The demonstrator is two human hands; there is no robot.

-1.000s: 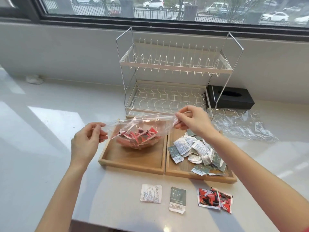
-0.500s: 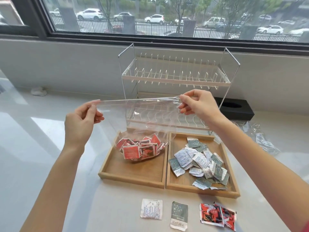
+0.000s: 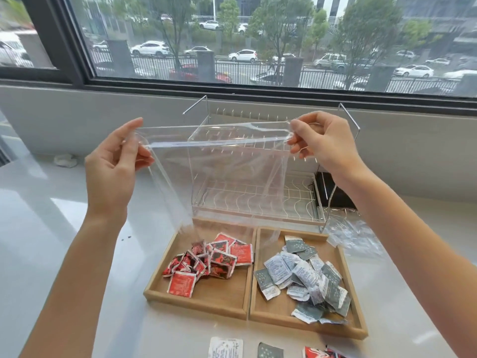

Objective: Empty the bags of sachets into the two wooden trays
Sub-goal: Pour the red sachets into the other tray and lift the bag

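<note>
1. Hands held a clear bag (image 3: pixel 219 177) up high, left hand (image 3: pixel 113 169) pinching one corner, right hand (image 3: pixel 322 143) pinching the other
2. Bag hung down between the hands, over the left tray (image 3: pixel 206 303)
3. Red sachets (image 3: pixel 211 262) lay in that tray
4. Grey and white sachets (image 3: pixel 307 277) lay in the right tray (image 3: pixel 358 329)

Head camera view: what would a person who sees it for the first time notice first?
First, the clear plastic bag, stretched between the left hand and the right hand above the trays. Below it, a pile of red sachets lies in the left wooden tray. Grey and white sachets fill the right wooden tray beside it.
</note>
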